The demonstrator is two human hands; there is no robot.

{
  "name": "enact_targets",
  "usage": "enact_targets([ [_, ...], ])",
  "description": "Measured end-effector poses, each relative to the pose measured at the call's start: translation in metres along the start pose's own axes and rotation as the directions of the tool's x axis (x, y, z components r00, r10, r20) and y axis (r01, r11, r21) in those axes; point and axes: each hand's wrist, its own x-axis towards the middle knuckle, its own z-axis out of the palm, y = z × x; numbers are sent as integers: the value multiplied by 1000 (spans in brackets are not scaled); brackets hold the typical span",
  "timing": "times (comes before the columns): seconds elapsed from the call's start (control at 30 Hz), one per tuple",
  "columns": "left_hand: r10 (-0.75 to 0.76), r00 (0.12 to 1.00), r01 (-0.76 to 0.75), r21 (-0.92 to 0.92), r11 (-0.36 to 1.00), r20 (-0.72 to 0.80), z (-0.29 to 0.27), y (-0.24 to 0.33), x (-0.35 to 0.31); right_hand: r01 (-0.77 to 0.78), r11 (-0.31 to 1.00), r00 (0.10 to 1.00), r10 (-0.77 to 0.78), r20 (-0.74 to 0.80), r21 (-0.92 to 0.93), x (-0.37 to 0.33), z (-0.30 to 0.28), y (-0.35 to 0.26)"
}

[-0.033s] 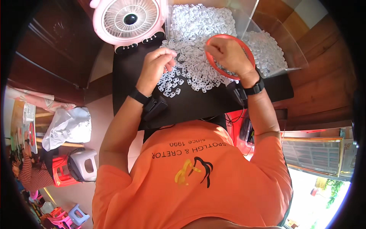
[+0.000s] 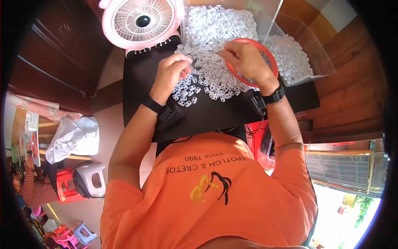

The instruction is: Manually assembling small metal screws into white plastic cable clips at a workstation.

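Note:
A heap of small white plastic pieces with holes [image 2: 219, 74] spreads over the black table. At the heap's left edge is my left hand [image 2: 171, 74], its thumb and fingers pinched together; whatever lies between them is too small to make out. My right hand [image 2: 248, 62] reaches across an orange-red bowl [image 2: 272, 62], and its curled fingertips come past the bowl's left rim toward the heap. Those fingers are closed too, and what they hold is hidden. Small grey items, too fine to name, lie in the bowl beneath that hand. Each wrist wears a black band.
Behind the heap, a clear bin [image 2: 222, 25] is full of the same white pieces. Another clear bin [image 2: 290, 58] of them stands right of the bowl. A pink fan [image 2: 143, 20] occupies the table's far left. The black table's front edge [image 2: 199, 128] is close to my body.
My right hand has shifted slightly left, its fingertips a little farther past the bowl's rim. My left hand keeps its pinch in nearly the same place.

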Motion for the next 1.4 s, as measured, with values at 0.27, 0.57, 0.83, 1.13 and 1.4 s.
enact_targets([
  [0.27,-48,997,48,12,999,66,0,-4,-2,58,949,995,-79,56,310,15,56,-12],
  [0.57,-42,999,42,24,999,11,-2,-5,-6,-111,986,977,85,-197,-123,9,27,15],
  [0.83,-56,998,56,1,998,-5,-7,-10,0,-182,942,980,151,-129,-283,2,14,44],
  [1.13,-118,993,119,16,993,-19,-4,-10,-1,225,954,969,-198,144,-197,4,59,12],
  [1.4,-129,992,129,17,991,-3,-3,-12,-1,164,979,980,-148,134,-122,7,58,10],
])
